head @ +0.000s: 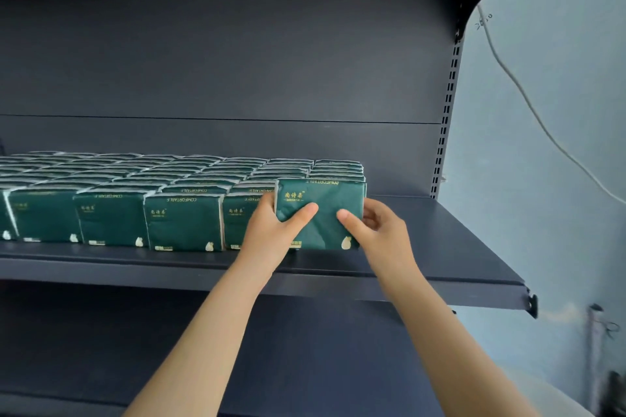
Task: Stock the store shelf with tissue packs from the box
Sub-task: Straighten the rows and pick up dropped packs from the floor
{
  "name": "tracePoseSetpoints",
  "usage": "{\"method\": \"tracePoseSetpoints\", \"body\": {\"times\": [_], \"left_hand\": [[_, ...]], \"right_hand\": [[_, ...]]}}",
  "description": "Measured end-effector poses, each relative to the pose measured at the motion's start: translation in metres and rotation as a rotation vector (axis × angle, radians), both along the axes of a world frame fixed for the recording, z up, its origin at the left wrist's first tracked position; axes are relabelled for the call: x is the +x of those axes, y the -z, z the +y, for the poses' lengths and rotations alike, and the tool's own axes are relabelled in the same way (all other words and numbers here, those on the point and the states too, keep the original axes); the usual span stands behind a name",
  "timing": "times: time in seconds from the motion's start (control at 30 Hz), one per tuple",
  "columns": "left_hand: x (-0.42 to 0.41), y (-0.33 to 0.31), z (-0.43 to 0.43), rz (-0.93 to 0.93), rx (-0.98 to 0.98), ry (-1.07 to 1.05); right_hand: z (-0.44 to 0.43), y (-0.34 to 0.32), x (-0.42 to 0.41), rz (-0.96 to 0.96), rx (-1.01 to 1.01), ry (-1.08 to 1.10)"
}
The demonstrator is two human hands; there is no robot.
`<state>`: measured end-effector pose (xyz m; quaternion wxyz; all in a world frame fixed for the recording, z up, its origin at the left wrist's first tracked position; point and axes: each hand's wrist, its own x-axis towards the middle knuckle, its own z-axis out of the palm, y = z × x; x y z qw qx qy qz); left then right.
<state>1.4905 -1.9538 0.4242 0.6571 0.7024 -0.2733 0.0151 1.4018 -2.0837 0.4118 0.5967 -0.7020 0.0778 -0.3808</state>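
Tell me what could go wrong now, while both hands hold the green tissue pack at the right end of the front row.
1. The tissue pack stands close to the front edge of the shelf; released too early, it might tip forward and fall.
2. The left hand lies over the neighbouring pack; pulling it away could drag that pack out of line.

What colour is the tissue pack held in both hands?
Dark green tissue pack with gold lettering, seen in the head view.
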Motion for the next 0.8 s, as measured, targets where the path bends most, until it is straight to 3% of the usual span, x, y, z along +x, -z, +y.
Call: {"method": "tracePoseSetpoints", "body": {"times": [0.2,0.33,0.47,0.53,0.67,0.8], "left_hand": [[-0.002,-0.001,0.005,-0.135,0.124,0.009],[0.010,-0.011,0.015,-0.356,0.246,-0.076],[0.030,-0.025,0.021,-0.819,0.752,-0.241],[0.043,-0.030,0.019,-0.941,0.951,-0.256],[0.062,-0.028,0.015,-0.998,1.188,-0.186],[0.073,-0.024,0.012,-1.012,1.230,-0.170]], "right_hand": [[-0.018,-0.003,-0.006,0.071,-0.011,0.017],[-0.039,-0.011,-0.005,0.115,-0.016,0.079],[-0.059,-0.012,0.015,0.222,-0.114,0.214],[-0.066,-0.009,0.032,0.303,-0.191,0.293],[-0.067,0.002,0.060,0.389,-0.294,0.393],[-0.056,0.009,0.075,0.433,-0.276,0.383]]}}
